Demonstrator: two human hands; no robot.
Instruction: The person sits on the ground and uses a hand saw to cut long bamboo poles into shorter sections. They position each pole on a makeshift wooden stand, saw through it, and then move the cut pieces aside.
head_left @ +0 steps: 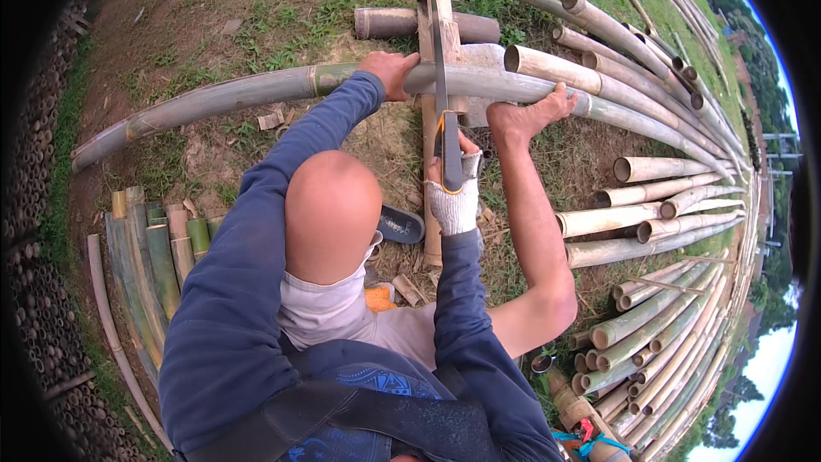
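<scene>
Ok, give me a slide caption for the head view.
Gloved right hand holds a saw across a bamboo pole, left hand and bare foot on the pole.

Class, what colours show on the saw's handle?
The handle is dark grey edged with orange; see the head view.

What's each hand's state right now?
Bare left hand: closed on the long grey-green bamboo pole.
White-gloved right hand: closed, holding the long-bladed metal handsaw by its black handle.
</scene>
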